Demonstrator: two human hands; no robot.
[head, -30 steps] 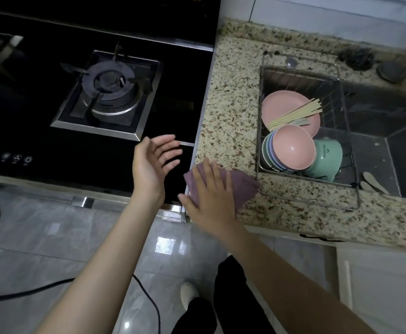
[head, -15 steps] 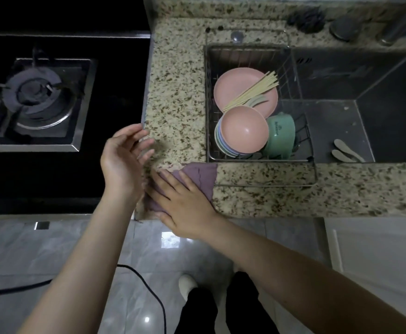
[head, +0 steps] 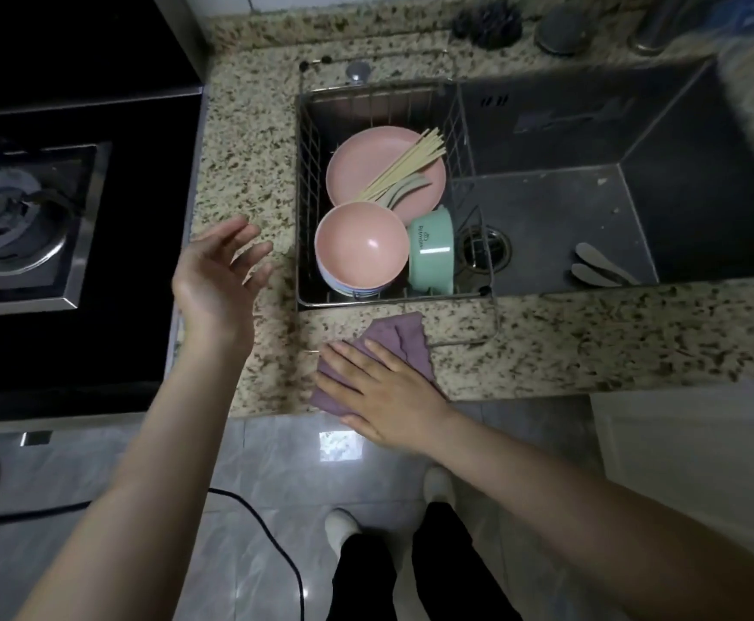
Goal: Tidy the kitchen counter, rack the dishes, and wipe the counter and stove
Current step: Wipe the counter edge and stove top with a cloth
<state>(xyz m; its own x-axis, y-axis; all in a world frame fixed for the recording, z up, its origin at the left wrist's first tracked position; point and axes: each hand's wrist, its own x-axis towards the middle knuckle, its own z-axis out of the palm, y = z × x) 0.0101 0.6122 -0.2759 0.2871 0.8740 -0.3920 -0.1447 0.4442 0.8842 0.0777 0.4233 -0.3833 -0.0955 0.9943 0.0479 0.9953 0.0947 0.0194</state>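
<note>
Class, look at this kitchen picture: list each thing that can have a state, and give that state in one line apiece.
purple cloth: folded, flat on the counter edge, pressed by the right hand
right hand: fingers straight, on the cloth
left hand: open, holds nothing, above the counter
dish rack: loaded, set in the sink
pink bowl: on a stack of bowls, tilted on edge
green cup: on its side
chopsticks: lying across the pink plate
stove burner: no flame seen

Floor (head: 276, 463): glossy grey marble-pattern tile reflecting one bright light patch. A black cable (head: 272, 540) crosses it. White cabinet door (head: 688, 441) at right. Pale wall tile (head: 213, 0) at top. Lighting: dim.
</note>
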